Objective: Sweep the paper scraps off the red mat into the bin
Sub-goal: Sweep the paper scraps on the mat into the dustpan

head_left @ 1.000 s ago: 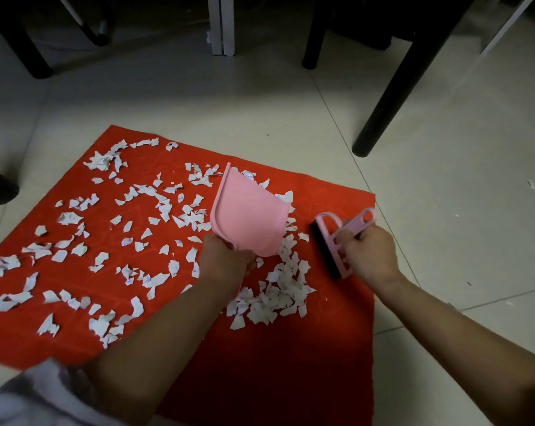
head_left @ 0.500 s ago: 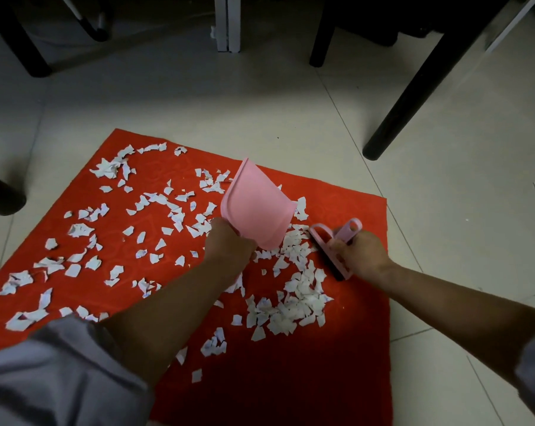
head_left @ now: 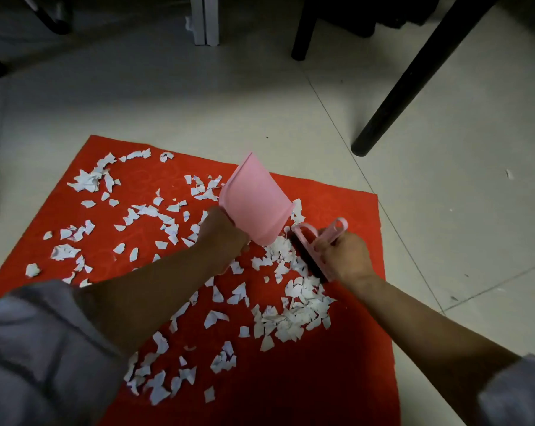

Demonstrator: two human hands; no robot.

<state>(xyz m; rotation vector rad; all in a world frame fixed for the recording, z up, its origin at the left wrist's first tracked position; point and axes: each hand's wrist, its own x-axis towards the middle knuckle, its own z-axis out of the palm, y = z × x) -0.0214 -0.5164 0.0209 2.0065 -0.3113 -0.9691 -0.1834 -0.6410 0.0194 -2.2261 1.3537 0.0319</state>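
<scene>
So here's my view: my left hand (head_left: 221,238) is wrapped around the handle end of the pink dustpan (head_left: 255,199), fingers curled tight on it, pan tipped up with its underside facing me. My right hand (head_left: 343,256) grips the pink brush (head_left: 314,244), fingers closed round its handle, dark bristles down on the red mat (head_left: 337,379) right at the edge of the scraps (head_left: 294,315). The thickest heap sits just below the brush, near the mat's right side. Looser bits are scattered all over the left and far parts of the mat. Mat lies on pale floor tiles (head_left: 444,241), with a black chair leg (head_left: 413,81) off to the far right. Can't see the bin.
</scene>
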